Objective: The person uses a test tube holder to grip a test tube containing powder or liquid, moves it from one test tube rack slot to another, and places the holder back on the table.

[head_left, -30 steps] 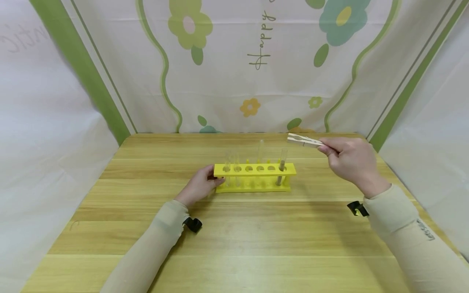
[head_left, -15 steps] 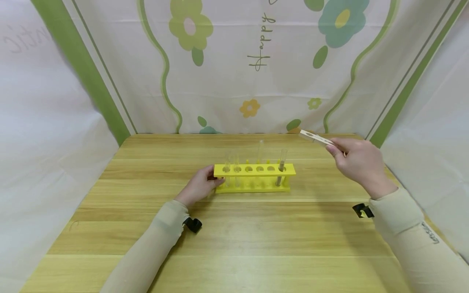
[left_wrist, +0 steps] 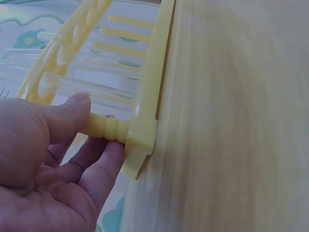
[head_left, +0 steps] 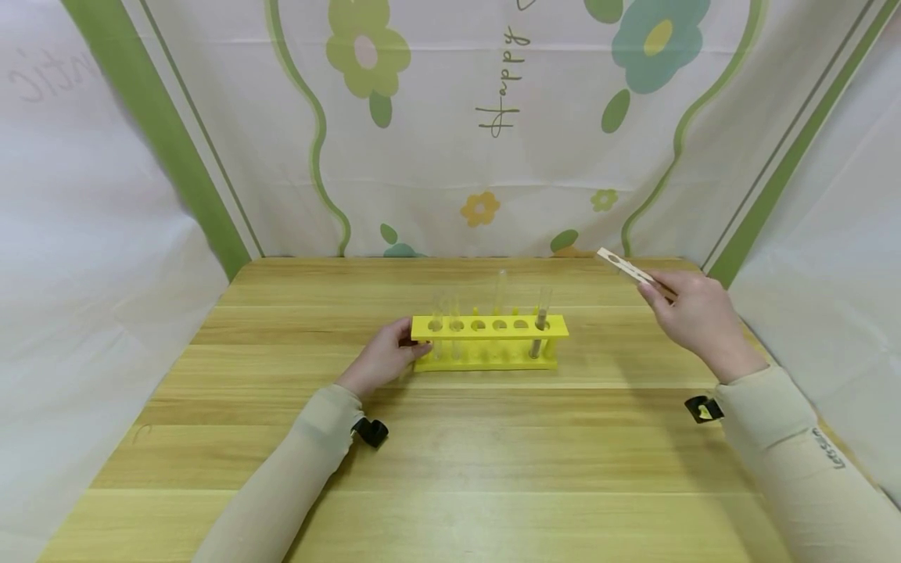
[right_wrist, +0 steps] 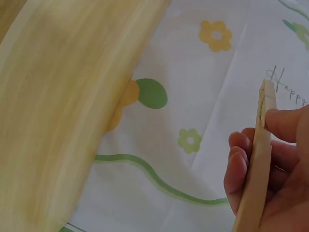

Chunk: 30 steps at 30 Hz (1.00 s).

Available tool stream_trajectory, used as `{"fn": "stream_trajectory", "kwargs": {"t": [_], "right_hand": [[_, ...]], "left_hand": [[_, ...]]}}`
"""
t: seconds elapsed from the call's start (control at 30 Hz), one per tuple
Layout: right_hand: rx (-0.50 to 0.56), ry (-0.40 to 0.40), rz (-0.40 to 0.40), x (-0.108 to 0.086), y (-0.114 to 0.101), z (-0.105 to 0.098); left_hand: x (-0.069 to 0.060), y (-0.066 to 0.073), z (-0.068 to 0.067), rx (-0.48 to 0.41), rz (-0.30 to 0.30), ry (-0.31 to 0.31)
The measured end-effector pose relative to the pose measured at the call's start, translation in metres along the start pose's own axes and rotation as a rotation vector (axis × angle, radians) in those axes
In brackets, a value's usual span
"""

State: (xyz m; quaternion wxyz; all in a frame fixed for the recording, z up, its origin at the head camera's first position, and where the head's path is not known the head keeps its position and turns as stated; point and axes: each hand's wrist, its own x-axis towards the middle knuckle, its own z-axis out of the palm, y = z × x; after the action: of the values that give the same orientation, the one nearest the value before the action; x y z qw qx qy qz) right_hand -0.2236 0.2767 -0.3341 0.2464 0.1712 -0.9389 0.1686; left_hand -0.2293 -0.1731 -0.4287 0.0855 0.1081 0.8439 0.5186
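My left hand grips the left end of a yellow test tube rack standing on the table. In the left wrist view, thumb and fingers close round the rack's end post. Clear test tubes stand in the rack's left holes, and another clear tube stands upright at the back. A tube with greyish contents occupies the right-end hole. Above the table, off to the rack's right, my right hand holds a wooden test tube clamp. Nothing sits in the clamp's far end.
The wooden table spreads in front of and around the rack. At its back edge hangs a flowered white cloth, with more white cloth along the left side.
My right hand has moved to the right with the clamp, away from the rack, and the clamp's angle has turned. The left hand and rack have stayed put.
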Motion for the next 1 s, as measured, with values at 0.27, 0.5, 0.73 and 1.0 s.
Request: {"fn": "stream_trajectory", "kwargs": {"t": [0.27,0.5,0.73,1.0], "right_hand": [[-0.001,-0.053,0.091,-0.002,0.017,0.006],[-0.022,-0.135,0.178,-0.005,0.031,0.010],[-0.015,-0.310,0.314,-0.007,0.056,0.021],[-0.006,-0.451,0.366,-0.009,0.073,0.038]], "left_hand": [[-0.001,0.001,0.000,0.001,-0.002,-0.001],[-0.001,0.003,0.000,0.003,-0.001,-0.004],[-0.001,0.003,-0.001,0.001,0.006,-0.005],[-0.001,0.003,-0.001,-0.003,0.012,-0.010]]}}
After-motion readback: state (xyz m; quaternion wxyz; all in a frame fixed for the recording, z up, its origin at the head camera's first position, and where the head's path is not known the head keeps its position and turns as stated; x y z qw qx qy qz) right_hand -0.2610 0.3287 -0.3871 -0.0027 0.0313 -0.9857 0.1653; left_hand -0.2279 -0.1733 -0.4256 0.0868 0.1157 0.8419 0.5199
